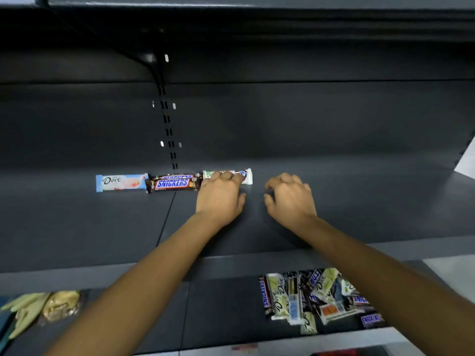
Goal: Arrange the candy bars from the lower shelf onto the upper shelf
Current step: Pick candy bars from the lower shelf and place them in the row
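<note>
On the dark upper shelf (359,201), a row of candy bars lies against the back wall: a light blue Dove bar (120,182), a brown Snickers bar (172,183) with another behind it, and a white-green bar (248,176). My left hand (221,196) rests palm down on that white-green bar, fingers covering most of it. Beside it my right hand (290,196) hovers over bare shelf, fingers curled and holding nothing. A loose pile of candy bars (313,299), Dove and Snickers among them, lies on the lower shelf (218,312) under my right forearm.
Yellowish packaged goods (43,307) lie at the lower shelf's left end. A slotted upright (168,129) runs up the back wall. Another shelf overhangs at the top. Pale floor shows at the right edge.
</note>
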Tool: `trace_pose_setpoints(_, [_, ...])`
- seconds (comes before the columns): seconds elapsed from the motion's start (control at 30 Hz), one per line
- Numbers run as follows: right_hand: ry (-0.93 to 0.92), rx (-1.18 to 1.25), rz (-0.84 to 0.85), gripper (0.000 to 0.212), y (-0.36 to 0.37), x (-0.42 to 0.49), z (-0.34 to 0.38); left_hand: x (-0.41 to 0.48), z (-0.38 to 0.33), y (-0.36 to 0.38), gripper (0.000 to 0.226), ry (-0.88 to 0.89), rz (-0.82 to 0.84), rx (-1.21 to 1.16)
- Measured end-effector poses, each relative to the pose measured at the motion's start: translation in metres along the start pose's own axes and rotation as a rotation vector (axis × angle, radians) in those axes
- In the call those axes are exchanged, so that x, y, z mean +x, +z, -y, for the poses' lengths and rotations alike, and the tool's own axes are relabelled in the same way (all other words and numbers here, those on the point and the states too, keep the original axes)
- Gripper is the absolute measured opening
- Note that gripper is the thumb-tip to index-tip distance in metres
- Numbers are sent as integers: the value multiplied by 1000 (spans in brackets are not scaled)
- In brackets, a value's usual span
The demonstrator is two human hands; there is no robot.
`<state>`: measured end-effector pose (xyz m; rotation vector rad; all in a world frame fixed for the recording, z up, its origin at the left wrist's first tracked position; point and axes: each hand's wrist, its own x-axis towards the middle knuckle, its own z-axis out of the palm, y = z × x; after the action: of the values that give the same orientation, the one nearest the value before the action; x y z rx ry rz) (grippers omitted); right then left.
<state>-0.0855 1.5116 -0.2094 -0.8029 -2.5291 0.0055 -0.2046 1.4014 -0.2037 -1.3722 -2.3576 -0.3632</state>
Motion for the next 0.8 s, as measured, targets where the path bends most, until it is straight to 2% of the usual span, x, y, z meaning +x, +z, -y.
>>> trace_pose_setpoints(0.2, [-45, 60, -41, 26, -22, -46, -34, -34, -67, -7, 42, 2, -29, -61])
trace_pose_setpoints(0.47, [-102, 185, -161, 10, -25, -114, -63, -85, -109, -1, 27, 174, -135, -208])
trace_pose_setpoints(0.6, [-59, 185, -158, 8, -25, -153, -77, -116, -122, 9, 22, 276, -111, -272])
trace_pose_setpoints(0.8, [-78, 153, -71, 5, -9, -209, -102, -154, -147, 38, 25, 352, 22, -314])
